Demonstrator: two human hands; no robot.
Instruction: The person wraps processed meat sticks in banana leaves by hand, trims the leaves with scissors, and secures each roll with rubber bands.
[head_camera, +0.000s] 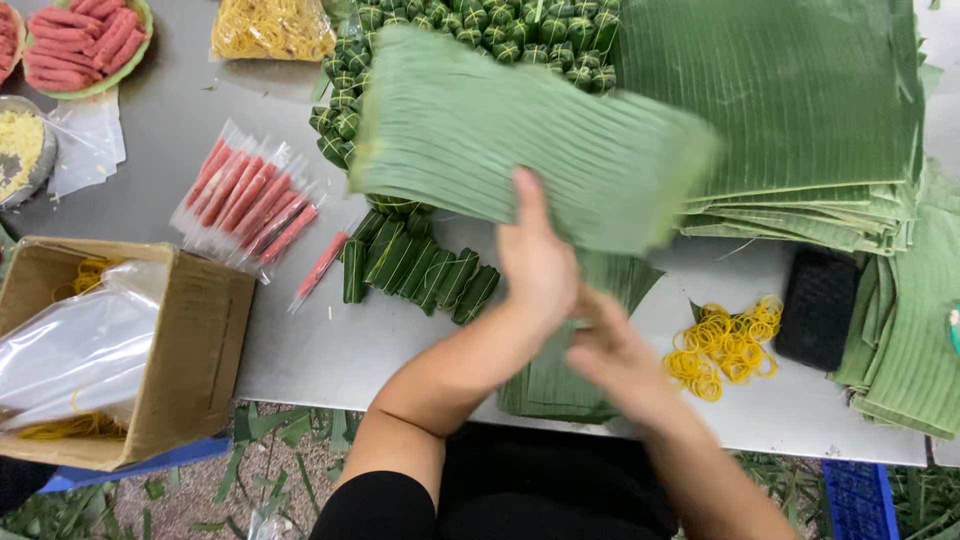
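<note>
My left hand (535, 265) holds up a wide piece of green banana leaf (520, 140), thumb on its near edge, above the metal table (330, 350). My right hand (615, 355) is blurred just below it, over a stack of cut leaf strips (555, 385) at the table's front edge; I cannot tell whether it grips anything. Several small leaf-wrapped rolls (415, 265) lie in a row to the left of my left hand.
Large stacks of banana leaves (800, 110) fill the back right and right edge. Yellow rubber bands (725, 345) and a black phone (818, 305) lie at right. Packaged red sausages (245, 195), tied green bundles (345, 100), a cardboard box (190, 350) with plastic bags sit at left.
</note>
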